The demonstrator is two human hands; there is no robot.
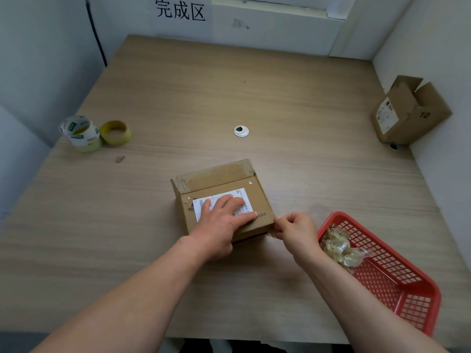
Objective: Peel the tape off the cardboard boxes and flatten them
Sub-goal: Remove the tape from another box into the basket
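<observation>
Sitting nearby: rolls (94,133) left, spare box (407,113) far right, basket (382,289) near. Left hand (221,222) pressing box (219,178), fingers (244,217) flat; right hand (297,230) pinching tape (271,234).

We take this for a small packing or sorting station in an office-like room. The pale wood-grain laminate surface (254,85) has a round metal cable grommet (241,131) just beyond our fingers (239,207), as office desks do. White partition walls (38,59) box it in, and far ahead of the fingers a white paper sign with black Chinese characters (180,10) labels the area. Yellow rolls of packing tape (94,133) sit well to the fingers' left, and a red plastic mesh basket (382,284) holding crumpled clear tape (339,248) is close on their right.
</observation>
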